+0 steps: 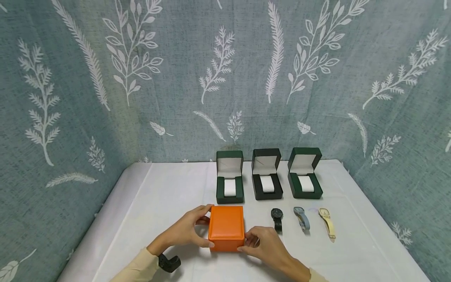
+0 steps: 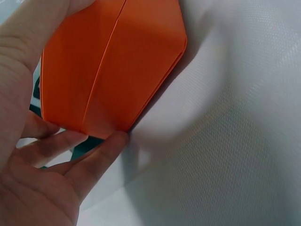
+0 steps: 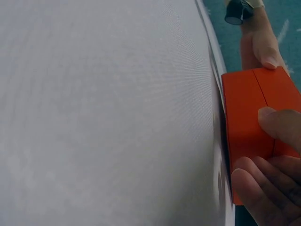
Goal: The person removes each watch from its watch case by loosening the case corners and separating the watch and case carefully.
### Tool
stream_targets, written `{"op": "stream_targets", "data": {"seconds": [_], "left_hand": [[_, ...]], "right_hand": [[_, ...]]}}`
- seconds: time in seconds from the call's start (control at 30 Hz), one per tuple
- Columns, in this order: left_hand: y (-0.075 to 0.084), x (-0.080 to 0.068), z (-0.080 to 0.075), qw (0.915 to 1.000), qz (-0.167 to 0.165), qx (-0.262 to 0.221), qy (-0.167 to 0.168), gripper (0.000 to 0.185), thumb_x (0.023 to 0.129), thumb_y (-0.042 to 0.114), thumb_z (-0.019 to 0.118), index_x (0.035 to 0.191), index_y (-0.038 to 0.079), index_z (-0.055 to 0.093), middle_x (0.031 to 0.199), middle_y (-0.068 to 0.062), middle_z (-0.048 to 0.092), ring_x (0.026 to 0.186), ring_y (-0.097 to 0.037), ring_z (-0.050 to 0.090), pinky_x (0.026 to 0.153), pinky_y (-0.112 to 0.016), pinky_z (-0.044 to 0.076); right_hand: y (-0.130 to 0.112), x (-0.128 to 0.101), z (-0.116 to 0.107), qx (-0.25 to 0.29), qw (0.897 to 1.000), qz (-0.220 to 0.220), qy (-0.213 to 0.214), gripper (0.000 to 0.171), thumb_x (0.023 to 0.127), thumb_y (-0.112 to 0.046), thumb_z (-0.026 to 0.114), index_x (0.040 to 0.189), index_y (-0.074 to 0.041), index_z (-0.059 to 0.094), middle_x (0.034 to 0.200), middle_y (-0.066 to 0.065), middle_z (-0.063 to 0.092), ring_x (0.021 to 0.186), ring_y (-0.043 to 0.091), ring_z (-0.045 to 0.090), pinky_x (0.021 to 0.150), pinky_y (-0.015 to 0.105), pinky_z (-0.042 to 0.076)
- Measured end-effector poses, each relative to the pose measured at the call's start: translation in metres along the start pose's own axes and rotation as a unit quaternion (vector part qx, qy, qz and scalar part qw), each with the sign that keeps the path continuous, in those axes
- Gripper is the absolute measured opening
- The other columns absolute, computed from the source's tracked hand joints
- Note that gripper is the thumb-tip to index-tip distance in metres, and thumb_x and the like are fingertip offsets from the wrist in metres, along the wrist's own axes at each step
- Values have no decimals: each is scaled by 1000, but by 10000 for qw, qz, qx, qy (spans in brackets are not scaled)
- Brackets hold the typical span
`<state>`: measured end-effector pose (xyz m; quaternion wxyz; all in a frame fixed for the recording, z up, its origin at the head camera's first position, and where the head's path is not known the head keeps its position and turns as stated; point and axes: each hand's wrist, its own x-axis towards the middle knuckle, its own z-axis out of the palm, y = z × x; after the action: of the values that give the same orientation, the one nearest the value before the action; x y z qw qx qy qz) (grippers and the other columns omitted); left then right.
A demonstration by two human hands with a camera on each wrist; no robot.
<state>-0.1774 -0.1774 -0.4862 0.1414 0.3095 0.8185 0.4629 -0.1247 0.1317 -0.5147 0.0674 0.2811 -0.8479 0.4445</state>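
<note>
A closed orange watch box (image 1: 226,223) stands on the white table in front of me, between both hands. My left hand (image 1: 192,227) grips its left side, with the thumb at the front corner and the fingers reaching to the back. On the other side, my right hand (image 1: 266,244) holds the box near its front right corner, thumb towards the front and fingers bent along the right face. A thin seam runs across the side of the orange box (image 2: 106,61) in the left wrist view. Thumb and fingers of the right hand (image 3: 277,179) lie against it in the right wrist view.
Behind it stand three open watch boxes with white cushions: green (image 1: 220,192), black (image 1: 258,190) and green (image 1: 296,188). To the right lie a black watch (image 1: 277,219), a blue-grey watch (image 1: 302,217) and a yellow watch (image 1: 327,222). Patterned curtains (image 1: 176,78) surround the table.
</note>
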Motion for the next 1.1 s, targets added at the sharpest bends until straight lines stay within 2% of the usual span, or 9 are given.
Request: {"op": "stream_targets", "data": {"seconds": [0.27, 0.43, 0.57, 0.73, 0.87, 1.0, 1.1], "left_hand": [[-4, -3, 2, 9992, 101, 378, 33, 114, 75, 43, 93, 159, -2, 31, 145, -3, 51, 117, -17, 64, 102, -34, 52], [-6, -5, 3, 9991, 12, 417, 45, 114, 75, 44, 92, 160, 0, 30, 147, -4, 50, 116, -18, 63, 100, -37, 53], [-9, -7, 5, 9993, -60, 373, 68, 117, 75, 41, 93, 162, 2, 25, 150, -6, 47, 115, -17, 62, 100, -37, 53], [-12, -8, 8, 9992, 85, 378, 24, 123, 73, 40, 95, 163, 2, 21, 150, -6, 46, 113, -18, 61, 101, -39, 52], [-12, -7, 10, 9987, 207, 459, 56, 120, 72, 41, 95, 163, 4, 25, 145, -3, 49, 113, -17, 60, 100, -39, 52], [-14, -7, 11, 9981, 359, 499, 9, 115, 73, 41, 95, 162, 11, 29, 146, -2, 49, 116, -15, 58, 100, -37, 52], [-15, -7, 12, 9975, 424, 573, -3, 114, 72, 43, 95, 162, 11, 31, 147, -3, 49, 116, -14, 57, 100, -35, 52]], "right_hand": [[-1, 0, -1, 69, 9997, 123, -198, 22, 82, -31, 89, 89, -14, 75, 78, -14, 66, 68, -2, 61, 60, 20, 55], [2, 3, -7, 269, 9971, 294, -648, 23, 85, -33, 86, 95, -15, 77, 81, -16, 67, 72, -2, 62, 63, 21, 56], [6, 10, -20, 418, 9942, 144, -978, 28, 85, -35, 84, 101, -13, 76, 89, -7, 72, 77, 2, 65, 66, 24, 58], [7, 22, -35, 467, 9938, 60, -1009, 53, 81, -37, 87, 121, -7, 67, 115, 8, 69, 90, 17, 69, 75, 28, 60], [6, 31, -40, 454, 9935, 117, -1038, 80, 77, -43, 89, 142, -13, 54, 135, 8, 58, 105, 25, 66, 85, 31, 59], [5, 36, -38, 502, 9905, 34, -1279, 91, 74, -45, 91, 151, -21, 48, 145, 3, 48, 116, 30, 62, 94, 37, 57], [5, 38, -34, 573, 9880, -129, -1432, 95, 74, -43, 93, 154, -20, 46, 152, 10, 41, 124, 32, 58, 98, 43, 55]]}}
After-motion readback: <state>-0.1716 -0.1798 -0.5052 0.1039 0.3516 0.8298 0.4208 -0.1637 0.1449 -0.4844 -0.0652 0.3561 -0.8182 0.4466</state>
